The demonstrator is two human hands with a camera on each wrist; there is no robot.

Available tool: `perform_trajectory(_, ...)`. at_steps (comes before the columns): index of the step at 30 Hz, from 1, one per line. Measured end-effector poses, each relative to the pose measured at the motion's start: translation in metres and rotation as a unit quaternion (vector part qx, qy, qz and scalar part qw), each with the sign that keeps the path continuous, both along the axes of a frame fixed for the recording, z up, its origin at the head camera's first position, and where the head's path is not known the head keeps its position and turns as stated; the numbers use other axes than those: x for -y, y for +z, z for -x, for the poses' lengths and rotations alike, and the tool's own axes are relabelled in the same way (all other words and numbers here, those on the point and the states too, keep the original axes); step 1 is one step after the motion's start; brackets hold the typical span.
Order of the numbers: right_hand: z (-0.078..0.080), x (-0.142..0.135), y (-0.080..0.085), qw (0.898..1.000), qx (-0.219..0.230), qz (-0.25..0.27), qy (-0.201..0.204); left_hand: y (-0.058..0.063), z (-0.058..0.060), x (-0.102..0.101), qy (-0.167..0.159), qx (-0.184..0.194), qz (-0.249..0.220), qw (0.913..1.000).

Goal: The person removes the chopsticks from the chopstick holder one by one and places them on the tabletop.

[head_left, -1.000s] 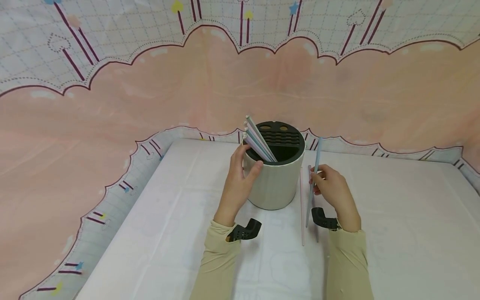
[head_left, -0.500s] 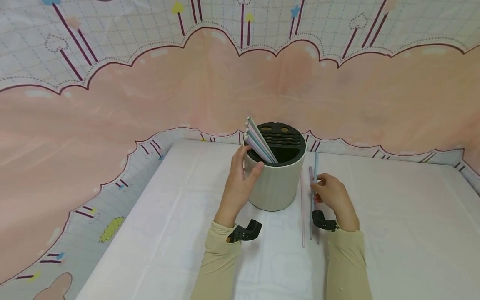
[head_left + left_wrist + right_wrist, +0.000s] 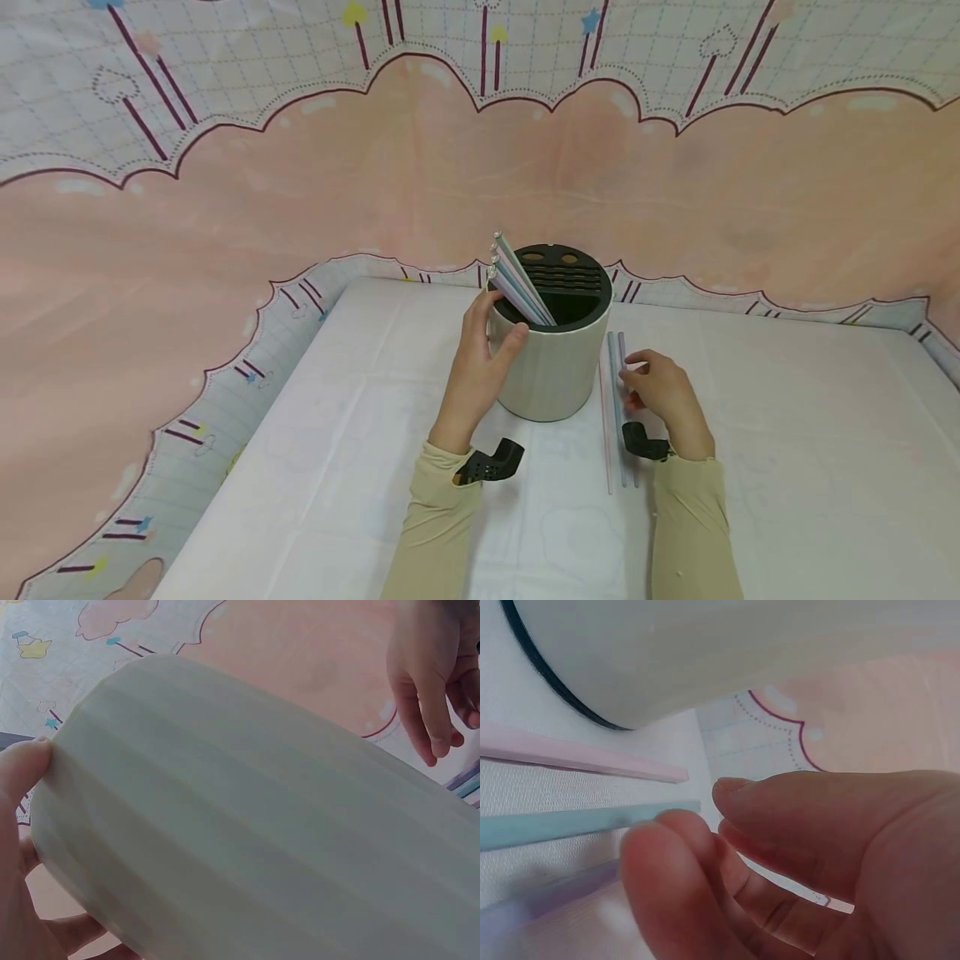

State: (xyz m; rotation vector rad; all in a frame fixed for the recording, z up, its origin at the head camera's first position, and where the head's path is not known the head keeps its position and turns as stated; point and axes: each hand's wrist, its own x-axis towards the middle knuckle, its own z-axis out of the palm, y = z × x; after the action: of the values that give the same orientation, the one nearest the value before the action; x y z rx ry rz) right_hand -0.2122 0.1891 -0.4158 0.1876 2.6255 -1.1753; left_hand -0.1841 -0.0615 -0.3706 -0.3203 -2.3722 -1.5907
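- Work state, my read: partly done. A bunch of slim sticks [image 3: 519, 287] leans in the front compartment of the pale round holder [image 3: 551, 375]; exact count unclear, they overlap.
- Left over: three loose ones on the table. Pink stick [image 3: 577, 754] nearest the holder, then blue stick [image 3: 570, 825], then lilac stick [image 3: 551, 896]. Roughly parallel, apart from one another.
- Holder: upright, between the hands. Its dark top [image 3: 562, 275] has round holes and slots at the back, sticks in none of those.
- Left hand [image 3: 480, 358]: wrapped on the holder's side near the rim, thumb in front.
- Right hand [image 3: 660, 387]: empty, fingers loosely bent, thumb apart from them. By the lilac stick; can't tell if touching.
- Surface: white table [image 3: 337, 500], faint creases.
- Room: peach backdrop [image 3: 300, 208] behind, scalloped edges, white grid with stars above; the cloth also runs down the table's left side.
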Motion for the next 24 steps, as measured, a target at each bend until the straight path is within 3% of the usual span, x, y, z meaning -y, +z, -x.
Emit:
perform_trajectory(9, -0.002, 0.000, 0.003, 1.000, -0.011, 0.008, 0.014, 0.002, -0.002, 0.000, 0.003, 0.003, -0.002, 1.0000)
perform_trajectory(13, -0.003, 0.002, 0.007, 0.998, -0.053, 0.006, 0.016, 0.001, -0.003, 0.000, 0.004, 0.003, -0.001, 1.0000)
perform_trajectory(16, -0.005, 0.007, 0.012, 0.993, -0.118, 0.022, -0.004, 0.001, -0.004, -0.001, 0.004, 0.002, 0.000, 1.0000)
perform_trajectory(20, -0.008, 0.015, 0.020, 0.972, -0.227, 0.047, -0.048, -0.001, -0.005, -0.001, 0.007, 0.006, 0.002, 1.0000)
perform_trajectory(22, -0.011, 0.019, 0.025, 0.955, -0.284, 0.057, -0.071, -0.001, -0.005, -0.001, 0.009, 0.008, 0.003, 0.9999)
perform_trajectory(24, -0.014, 0.025, 0.033, 0.931, -0.347, 0.074, -0.084, -0.001, -0.006, -0.001, 0.011, 0.008, 0.003, 0.9999)
